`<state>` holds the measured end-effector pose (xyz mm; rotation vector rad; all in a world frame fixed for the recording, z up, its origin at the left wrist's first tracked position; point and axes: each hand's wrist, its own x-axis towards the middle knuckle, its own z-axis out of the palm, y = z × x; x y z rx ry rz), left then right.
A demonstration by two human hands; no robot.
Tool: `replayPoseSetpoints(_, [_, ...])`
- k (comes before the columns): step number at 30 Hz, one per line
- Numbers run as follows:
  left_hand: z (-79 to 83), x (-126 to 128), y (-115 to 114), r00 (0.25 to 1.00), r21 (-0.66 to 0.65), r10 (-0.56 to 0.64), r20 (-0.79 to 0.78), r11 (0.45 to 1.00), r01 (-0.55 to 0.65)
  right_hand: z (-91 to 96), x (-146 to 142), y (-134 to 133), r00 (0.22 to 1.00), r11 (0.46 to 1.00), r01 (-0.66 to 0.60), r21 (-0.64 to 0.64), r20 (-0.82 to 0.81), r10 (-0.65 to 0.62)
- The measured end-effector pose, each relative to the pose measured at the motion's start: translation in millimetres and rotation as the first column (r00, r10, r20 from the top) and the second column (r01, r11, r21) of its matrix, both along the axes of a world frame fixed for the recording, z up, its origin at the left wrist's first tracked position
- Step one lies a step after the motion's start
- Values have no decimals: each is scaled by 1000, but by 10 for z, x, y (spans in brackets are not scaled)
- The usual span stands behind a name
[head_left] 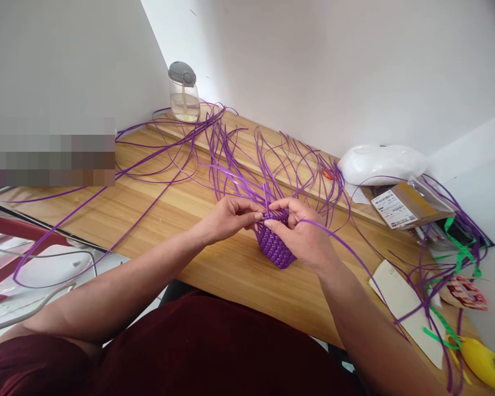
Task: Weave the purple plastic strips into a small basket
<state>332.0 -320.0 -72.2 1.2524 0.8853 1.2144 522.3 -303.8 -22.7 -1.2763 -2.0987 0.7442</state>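
Observation:
A small purple woven basket piece [274, 248] stands on the wooden table [157, 214], with several long purple plastic strips [231, 159] fanning up and out from its top. My left hand [231, 217] pinches strips at the upper left rim of the weave, fingers closed. My right hand [299, 231] wraps over the right side of the weave, thumb and forefinger pinched on a strip that trails off to the right. Both hands meet at the rim, touching the strips.
A clear jar with a grey lid [184, 93] stands at the far corner. A white bag [381, 164] and a labelled cardboard parcel [404, 204] lie at the right. A white envelope [404, 300], green strips [460, 247] and a yellow object [484, 363] sit near the right edge.

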Motion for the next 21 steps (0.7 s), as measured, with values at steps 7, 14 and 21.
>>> replayPoseSetpoints(7, [74,-21,-2,997,-21,13,-72,1000,-15,2,30,13,999,998,-41,-48,-25,40])
replayPoseSetpoints(14, [68,30,-26,997,-108,-10,76,994,18,102,-45,116,992,994,-105,-20,-78,103])
replayPoseSetpoints(21, [54,64,-16,997,-142,5,75,990,5,-4,-125,153,986,995,-65,77,-146,76])
